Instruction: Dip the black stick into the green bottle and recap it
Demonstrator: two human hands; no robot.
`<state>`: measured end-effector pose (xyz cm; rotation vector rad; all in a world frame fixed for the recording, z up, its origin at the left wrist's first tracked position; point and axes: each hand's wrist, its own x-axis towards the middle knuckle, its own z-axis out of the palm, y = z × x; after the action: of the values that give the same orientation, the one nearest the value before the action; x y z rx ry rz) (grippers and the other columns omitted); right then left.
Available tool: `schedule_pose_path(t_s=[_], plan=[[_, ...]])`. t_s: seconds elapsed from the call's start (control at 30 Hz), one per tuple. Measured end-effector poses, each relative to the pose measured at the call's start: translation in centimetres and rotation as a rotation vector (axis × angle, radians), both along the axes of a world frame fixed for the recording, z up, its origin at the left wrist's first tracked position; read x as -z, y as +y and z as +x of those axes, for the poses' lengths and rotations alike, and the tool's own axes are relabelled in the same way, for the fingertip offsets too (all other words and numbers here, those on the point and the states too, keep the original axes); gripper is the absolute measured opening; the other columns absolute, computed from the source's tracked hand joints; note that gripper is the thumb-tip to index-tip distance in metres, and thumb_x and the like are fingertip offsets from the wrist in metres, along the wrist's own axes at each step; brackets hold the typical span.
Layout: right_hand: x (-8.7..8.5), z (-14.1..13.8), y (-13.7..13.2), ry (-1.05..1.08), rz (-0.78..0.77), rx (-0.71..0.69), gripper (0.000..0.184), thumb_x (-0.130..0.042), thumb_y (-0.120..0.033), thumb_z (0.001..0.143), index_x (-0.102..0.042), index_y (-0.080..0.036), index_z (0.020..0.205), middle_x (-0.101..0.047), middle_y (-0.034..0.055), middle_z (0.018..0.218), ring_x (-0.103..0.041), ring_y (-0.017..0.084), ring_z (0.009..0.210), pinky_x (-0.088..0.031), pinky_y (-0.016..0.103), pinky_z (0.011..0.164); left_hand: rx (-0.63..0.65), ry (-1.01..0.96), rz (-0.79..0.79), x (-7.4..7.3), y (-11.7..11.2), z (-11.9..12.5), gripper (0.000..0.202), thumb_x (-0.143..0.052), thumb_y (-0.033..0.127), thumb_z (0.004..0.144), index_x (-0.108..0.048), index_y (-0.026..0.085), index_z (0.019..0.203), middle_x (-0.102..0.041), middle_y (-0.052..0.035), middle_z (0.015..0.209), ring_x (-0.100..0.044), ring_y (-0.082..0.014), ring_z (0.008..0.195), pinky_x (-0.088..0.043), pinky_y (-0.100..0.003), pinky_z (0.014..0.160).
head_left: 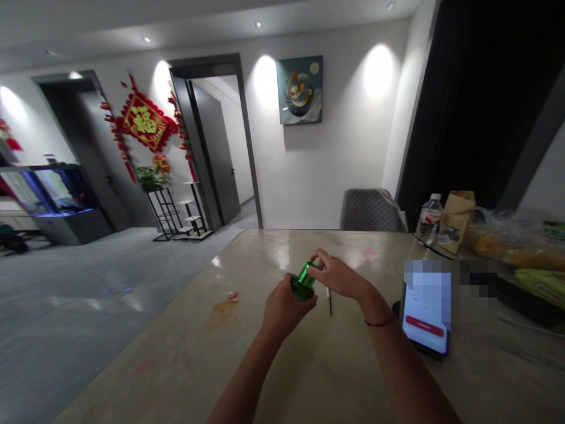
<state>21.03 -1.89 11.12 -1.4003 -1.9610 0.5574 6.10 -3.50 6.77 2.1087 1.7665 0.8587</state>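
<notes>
1. While the left grip (283,307) is curled around a dark green container (302,292), the right grip (339,275) pinches a shiny green cylinder (305,275) between its fingers
2. Both green pieces are held over the middle of the bench (251,259), the cylinder tilted with its top leaning right and overlapping the mouth of the container; whether the two are joined, I cannot tell
3. Just to the right of them, below the right grip, a thin black stick (331,304) with a whitish upper end lies on the bench
4. Farther right, beyond the right forearm, is a phone (424,321) with its screen lit
5. Left of the left grip, a small crumpled scrap (232,296) lies beside an orange-brown stain (220,313)
6. Toward the far right, a clear bottle (430,221) with a white cap stands next to a brown paper bag (458,221), and a grey quilted chair (371,211) stands past the far edge
</notes>
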Motion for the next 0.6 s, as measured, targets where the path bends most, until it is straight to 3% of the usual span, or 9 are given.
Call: schedule_pose_path(t_s=[0.2,0.3,0.37,0.47,0.6], plan=[[-0.07,0.29,-0.04,0.032,-0.02,-0.093,0.025,-0.048,-0.022,0.076,-0.05,-0.02,0.1,-0.054,-0.0018,0.072,-0.048,0.009,0.058,-0.036,0.021,0.058,0.016,-0.028,0.016,0.36,0.27,-0.11,0.038,-0.063,0.043,0.061,-0.048,0.022,0.088,-0.063,-0.0014,0.08,-0.058,-0.0154,0.07,-0.034,-0.021,0.057],[0.23,0.32,0.15,0.074,-0.014,-0.113,0.035,-0.051,-0.03,0.076,-0.047,-0.019,0.109,-0.055,0.0036,0.091,-0.051,0.011,0.069,-0.039,0.023,0.066,0.01,-0.038,0.022,0.49,0.4,-0.1,0.038,-0.063,0.044,0.061,-0.048,0.021,0.088,-0.063,-0.0017,0.079,-0.058,-0.0153,0.07,-0.034,-0.022,0.057],[0.44,0.14,0.33,0.075,0.005,-0.054,0.041,-0.051,-0.039,0.076,-0.047,-0.016,0.11,-0.052,0.0079,0.098,-0.052,0.013,0.077,-0.039,0.026,0.072,0.015,-0.04,0.027,0.54,0.43,-0.08,0.038,-0.062,0.044,0.061,-0.048,0.021,0.088,-0.063,-0.0018,0.078,-0.058,-0.015,0.069,-0.035,-0.022,0.057],[0.52,-0.27,0.48,0.025,0.034,0.046,0.04,-0.047,-0.045,0.077,-0.052,-0.012,0.099,-0.054,0.0085,0.089,-0.052,0.016,0.078,-0.039,0.029,0.073,0.019,-0.032,0.025,0.62,0.45,-0.04,0.039,-0.063,0.044,0.06,-0.049,0.02,0.088,-0.063,-0.0022,0.079,-0.058,-0.0148,0.069,-0.035,-0.022,0.057],[0.39,-0.45,0.4,0.018,0.053,0.039,0.032,-0.049,-0.038,0.077,-0.055,-0.012,0.095,-0.055,0.005,0.079,-0.051,0.014,0.07,-0.039,0.028,0.068,0.011,-0.018,0.021,0.67,0.48,-0.05,0.041,-0.064,0.045,0.06,-0.049,0.02,0.089,-0.063,-0.0025,0.08,-0.058,-0.0151,0.07,-0.035,-0.021,0.057]])
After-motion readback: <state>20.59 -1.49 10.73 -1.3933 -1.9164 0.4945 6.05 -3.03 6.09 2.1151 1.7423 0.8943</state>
